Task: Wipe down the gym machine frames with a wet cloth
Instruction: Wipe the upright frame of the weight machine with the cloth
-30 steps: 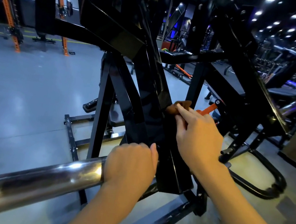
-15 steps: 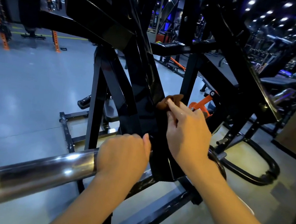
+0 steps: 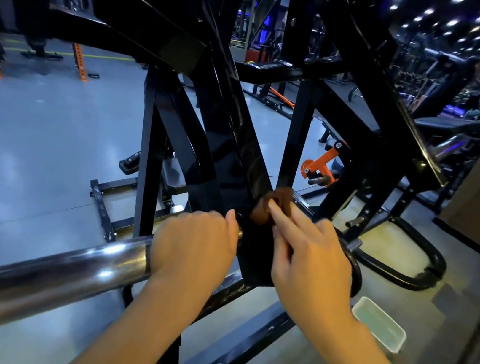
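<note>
A black gym machine frame (image 3: 234, 125) fills the middle of the view, its slanted beams crossing in front of me. My right hand (image 3: 312, 255) presses a small brown cloth (image 3: 272, 207) against the lower end of one slanted beam, fingers stretched over the cloth. My left hand (image 3: 194, 246) grips the inner end of a thick chrome bar (image 3: 47, 277) that runs from the lower left up to the frame. Most of the cloth is hidden under my fingers.
A pale green rectangular basin (image 3: 379, 324) sits on the floor at the lower right. Black base rails (image 3: 400, 268) curve across the floor behind my right hand. An orange bracket (image 3: 322, 163) and more machines stand beyond; an orange rack (image 3: 78, 64) is far left.
My right hand has slid the cloth down the slanted beam, closer to my left hand. The view has tipped down, bringing the basin into sight. My left hand keeps its grip on the bar.
</note>
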Available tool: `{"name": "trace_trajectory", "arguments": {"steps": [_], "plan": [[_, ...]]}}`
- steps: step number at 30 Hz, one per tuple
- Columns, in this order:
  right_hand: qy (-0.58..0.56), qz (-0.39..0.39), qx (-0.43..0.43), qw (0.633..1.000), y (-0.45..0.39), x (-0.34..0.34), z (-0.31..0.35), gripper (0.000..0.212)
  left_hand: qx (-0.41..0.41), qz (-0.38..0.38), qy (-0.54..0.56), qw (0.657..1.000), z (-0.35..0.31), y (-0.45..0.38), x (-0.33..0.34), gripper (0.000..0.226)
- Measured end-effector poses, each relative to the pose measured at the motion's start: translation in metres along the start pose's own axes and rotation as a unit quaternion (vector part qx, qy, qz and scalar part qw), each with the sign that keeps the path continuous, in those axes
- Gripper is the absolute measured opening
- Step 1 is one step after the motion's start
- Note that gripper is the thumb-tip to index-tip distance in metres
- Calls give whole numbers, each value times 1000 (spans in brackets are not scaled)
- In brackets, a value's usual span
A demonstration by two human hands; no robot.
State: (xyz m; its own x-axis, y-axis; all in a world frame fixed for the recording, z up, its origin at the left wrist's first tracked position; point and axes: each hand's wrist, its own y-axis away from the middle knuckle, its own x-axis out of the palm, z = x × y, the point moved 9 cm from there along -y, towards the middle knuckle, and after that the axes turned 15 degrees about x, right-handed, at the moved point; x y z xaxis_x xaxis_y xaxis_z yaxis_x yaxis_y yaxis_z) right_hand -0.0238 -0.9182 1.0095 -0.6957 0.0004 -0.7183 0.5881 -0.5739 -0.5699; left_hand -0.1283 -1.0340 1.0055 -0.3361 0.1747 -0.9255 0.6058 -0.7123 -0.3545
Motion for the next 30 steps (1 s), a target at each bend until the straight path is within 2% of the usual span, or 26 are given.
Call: {"name": "trace_trajectory", "arguments": {"steps": [2, 6, 10, 12, 18, 23, 25, 27, 30], "plan": [[7, -10, 9, 1000, 3, -1, -18, 42, 7, -1, -13, 1000, -1, -1, 0, 56], [-46, 4, 87, 995, -27, 14, -35, 38, 23, 12, -45, 999, -4, -1, 1, 57], [-29, 1, 37, 999, 4, 1, -21, 42, 50, 16, -61, 997, -7, -3, 0, 67], [-9, -2, 2, 1000, 28, -6, -27, 46, 50, 34, -69, 996, -8, -3, 4, 63], [-26, -17, 56, 998, 3, 0, -31, 38, 1, 12, -22, 1000, -2, -1, 2, 57], [-26, 8, -14, 1000, 44, -11, -30, 45, 12, 14, -27, 999, -5, -1, -1, 56], [-21, 4, -6, 1000, 47, -13, -45, 46, 12, 18, -33, 999, -5, -1, -2, 57], [-21, 1, 39, 999, 30, -7, -55, 42, 18, 15, -40, 999, -7, -1, -4, 57], [-51, 3, 60, 997, 15, -1, -44, 38, 25, 6, -42, 999, -9, 1, -8, 54]]}}
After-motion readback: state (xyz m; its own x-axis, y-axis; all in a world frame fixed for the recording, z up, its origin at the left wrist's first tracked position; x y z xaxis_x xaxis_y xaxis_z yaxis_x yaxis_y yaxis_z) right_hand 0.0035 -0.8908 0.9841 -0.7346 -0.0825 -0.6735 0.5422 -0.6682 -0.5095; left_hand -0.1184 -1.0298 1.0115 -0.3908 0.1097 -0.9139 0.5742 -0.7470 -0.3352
